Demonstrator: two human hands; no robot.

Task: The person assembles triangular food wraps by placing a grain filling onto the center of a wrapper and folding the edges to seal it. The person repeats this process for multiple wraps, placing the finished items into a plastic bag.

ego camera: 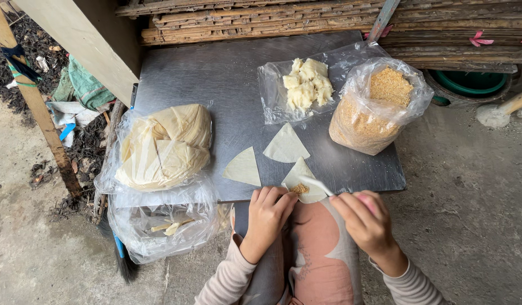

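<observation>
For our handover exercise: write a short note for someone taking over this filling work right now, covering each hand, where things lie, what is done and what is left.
Left hand pins the near triangular wrapper at the metal table edge.
Right hand holds a white spoon over it.
Done: a little crumb filling sits on that wrapper.
Left: two bare wrappers unfilled; none folded.
Supplies: crumb bag, dough lumps, wrapper stack.

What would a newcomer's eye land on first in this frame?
Probably the two hands at the near edge of the metal table: the left hand steadies a triangular wrapper while the right hand spoons brown crumb filling onto it. Behind stands a bag of crumbs, and left lies a big bag of wrappers.
</observation>
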